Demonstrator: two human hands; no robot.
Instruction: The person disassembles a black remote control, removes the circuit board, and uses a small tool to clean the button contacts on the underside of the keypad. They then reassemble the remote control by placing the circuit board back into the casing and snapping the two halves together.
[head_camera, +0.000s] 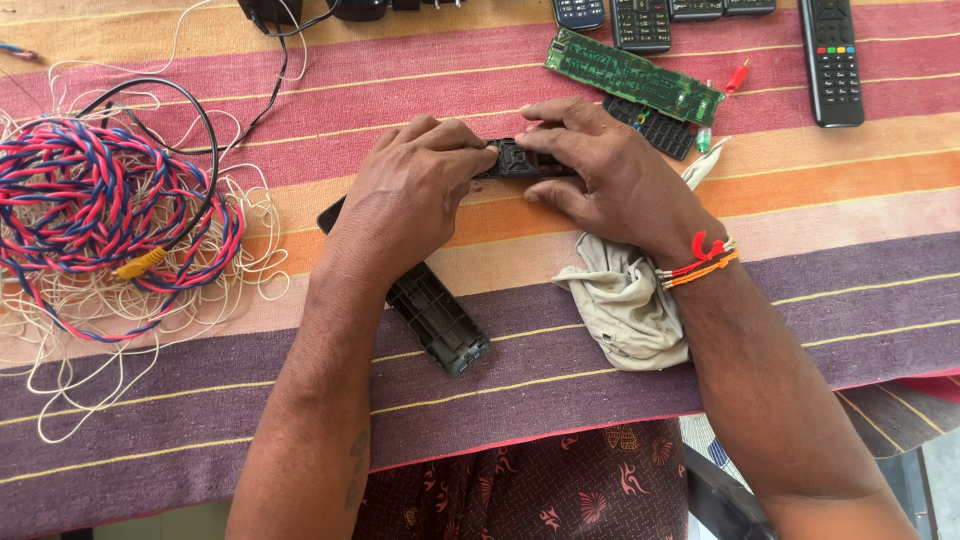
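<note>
Two bare forearms enter from the near edge and converge toward the middle. Left hand (408, 195): palm down, knuckles up, fingers curled, fingertips pinched together at its right side. Right hand (600, 165): palm down, angled in from the right, fingers extended leftward, thumb spread toward the near side. The fingertips of both hands meet. Right wrist carries red and orange thread bands.

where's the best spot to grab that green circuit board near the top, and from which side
Probably by its two long edges near the upper-left end, coming straight down from above. The green circuit board lies flat and slanted on the striped cloth; that end is bare, while its lower-right end sits close to the black keypad piece and the right hand. Edge grip avoids the components.
</note>
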